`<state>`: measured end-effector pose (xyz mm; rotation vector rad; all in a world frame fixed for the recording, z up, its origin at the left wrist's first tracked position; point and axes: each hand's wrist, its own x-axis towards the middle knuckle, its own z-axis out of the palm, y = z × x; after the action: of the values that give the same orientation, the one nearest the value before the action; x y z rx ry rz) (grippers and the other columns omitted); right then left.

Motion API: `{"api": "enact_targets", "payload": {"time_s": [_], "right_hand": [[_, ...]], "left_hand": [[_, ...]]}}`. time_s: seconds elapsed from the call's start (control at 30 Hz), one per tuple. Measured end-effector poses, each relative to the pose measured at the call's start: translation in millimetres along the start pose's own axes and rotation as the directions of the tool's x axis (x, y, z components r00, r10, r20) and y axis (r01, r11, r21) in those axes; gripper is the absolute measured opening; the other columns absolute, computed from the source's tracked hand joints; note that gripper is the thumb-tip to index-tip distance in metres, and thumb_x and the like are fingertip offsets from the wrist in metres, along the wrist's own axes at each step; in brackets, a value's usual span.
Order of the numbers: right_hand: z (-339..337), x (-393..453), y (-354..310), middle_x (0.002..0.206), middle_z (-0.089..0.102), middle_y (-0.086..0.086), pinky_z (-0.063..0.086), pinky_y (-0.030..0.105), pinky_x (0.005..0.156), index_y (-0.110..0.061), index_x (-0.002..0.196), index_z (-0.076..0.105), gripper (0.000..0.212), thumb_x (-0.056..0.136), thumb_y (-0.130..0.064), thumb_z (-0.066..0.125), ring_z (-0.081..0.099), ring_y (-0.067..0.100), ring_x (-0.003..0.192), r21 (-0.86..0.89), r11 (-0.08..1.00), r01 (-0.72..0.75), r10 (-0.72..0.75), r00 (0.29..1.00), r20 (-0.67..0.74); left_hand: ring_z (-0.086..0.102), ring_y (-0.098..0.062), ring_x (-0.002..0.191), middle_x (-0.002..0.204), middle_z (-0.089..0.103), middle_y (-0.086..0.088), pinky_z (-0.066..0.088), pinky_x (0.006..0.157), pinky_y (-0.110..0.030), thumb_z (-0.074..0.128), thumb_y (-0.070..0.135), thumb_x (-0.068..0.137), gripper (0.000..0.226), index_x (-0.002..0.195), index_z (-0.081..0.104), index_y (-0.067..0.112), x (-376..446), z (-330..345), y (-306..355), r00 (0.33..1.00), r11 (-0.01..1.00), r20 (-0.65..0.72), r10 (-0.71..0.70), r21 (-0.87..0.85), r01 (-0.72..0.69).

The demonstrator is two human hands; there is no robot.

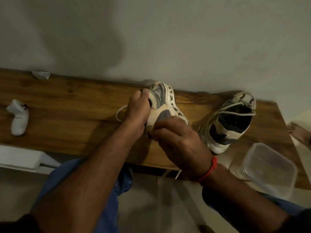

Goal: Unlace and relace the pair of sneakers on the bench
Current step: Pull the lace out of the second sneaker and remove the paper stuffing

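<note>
Sneaker (165,105): cream and grey, tipped on its side at mid-bench (67,115), sole to the right.
Lace (120,113): white loop trailing out left.
Left hand (138,108): fingers curled on the collar.
Right hand (178,138): fingers clamped on the near end.
Second sneaker (230,121): right, laced, apart.

Left hand (138,107) and right hand (178,138) gripping a cream sneaker (165,105) tipped on its side on the wooden counter (67,115), second sneaker (230,121) upright beside it, laces loose, white sock (18,117) far left, clear plastic container (271,169) at right.
</note>
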<state>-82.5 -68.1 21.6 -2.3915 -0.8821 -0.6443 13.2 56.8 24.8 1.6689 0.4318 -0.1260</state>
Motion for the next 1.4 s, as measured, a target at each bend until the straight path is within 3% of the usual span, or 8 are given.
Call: {"api": "enact_targets", "payload": {"time_s": [0.1,0.23,0.5,0.6,0.9,1.07,1.2,1.4], "right_hand": [[-20,5,36,0.095,0.068,0.007,0.046,0.038,0.072,-0.011,0.088,0.072,0.011,0.087,-0.005,0.062,0.056,0.023,0.089,-0.125,0.969,-0.211,0.2,0.975,-0.098],[-41,-1,66,0.094,0.069,-0.001,0.054,0.026,0.073,-0.016,0.093,0.071,0.02,0.083,0.002,0.072,0.065,0.015,0.082,0.13,0.863,-0.489,0.505,0.845,-0.174],[-38,6,27,0.125,0.065,-0.001,0.05,0.017,0.09,-0.011,0.13,0.06,0.033,0.097,-0.015,0.061,0.061,0.004,0.11,0.259,0.928,-0.267,0.239,0.962,0.133],[-32,4,32,0.135,0.053,-0.001,0.046,0.006,0.085,-0.017,0.138,0.054,0.047,0.092,-0.027,0.063,0.055,0.001,0.102,0.17,0.922,-0.349,0.319,0.931,0.18],[-20,2,21,0.094,0.06,-0.013,0.043,0.003,0.069,-0.018,0.1,0.075,0.023,0.081,-0.029,0.067,0.051,-0.014,0.08,0.14,0.928,-0.346,0.322,0.931,0.169],[-4,-1,3,0.094,0.066,0.005,0.049,0.021,0.07,-0.011,0.096,0.076,0.02,0.086,-0.022,0.062,0.061,0.016,0.085,0.012,0.992,-0.126,0.124,0.987,0.1],[-8,5,23,0.089,0.062,0.009,0.05,0.025,0.064,-0.006,0.09,0.073,0.007,0.082,-0.004,0.072,0.058,0.019,0.078,-0.013,0.975,-0.224,0.221,0.97,-0.098],[-17,-4,64,0.099,0.063,-0.002,0.056,0.028,0.072,-0.015,0.101,0.075,0.016,0.085,-0.012,0.075,0.056,0.009,0.08,0.04,0.838,-0.545,0.545,0.838,-0.006]], "left_hand": [[0.068,-0.032,0.1,0.104,0.07,-0.012,0.056,0.088,-0.05,0.044,0.037,0.106,0.031,0.102,0.062,0.013,-3,-1,-2,0.999,0.999,0.039,0.008,0.031,-0.01],[0.07,-0.028,0.097,0.105,0.071,-0.011,0.058,0.089,-0.052,0.044,0.039,0.107,0.031,0.105,0.062,0.014,-7,3,-5,0.996,1.0,0.084,-0.001,0.005,0.001],[0.066,-0.021,0.1,0.108,0.068,-0.004,0.055,0.08,-0.036,0.043,0.037,0.108,0.025,0.108,0.063,0.022,-4,2,-5,0.999,0.999,0.035,-0.015,-0.032,0.016],[0.068,-0.025,0.102,0.112,0.069,-0.006,0.058,0.087,-0.043,0.044,0.038,0.108,0.026,0.113,0.062,0.02,-2,0,-4,0.998,0.998,0.049,-0.038,-0.048,0.04],[0.07,-0.023,0.098,0.108,0.071,-0.005,0.059,0.085,-0.042,0.042,0.039,0.108,0.027,0.111,0.063,0.021,-4,2,-5,0.998,0.999,0.045,-0.042,-0.028,0.044],[0.067,-0.023,0.097,0.102,0.067,-0.003,0.058,0.089,-0.045,0.04,0.038,0.109,0.026,0.105,0.059,0.021,-4,3,-2,0.999,0.999,-0.006,-0.036,-0.007,0.036],[0.067,-0.023,0.099,0.106,0.069,-0.005,0.057,0.091,-0.045,0.04,0.038,0.108,0.028,0.109,0.062,0.02,-8,5,-4,0.997,0.999,0.076,-0.022,0.041,0.019],[0.069,-0.023,0.1,0.108,0.071,-0.005,0.058,0.092,-0.047,0.043,0.039,0.108,0.028,0.104,0.064,0.021,-11,7,-5,0.995,1.0,0.096,-0.027,0.017,0.026]]}}
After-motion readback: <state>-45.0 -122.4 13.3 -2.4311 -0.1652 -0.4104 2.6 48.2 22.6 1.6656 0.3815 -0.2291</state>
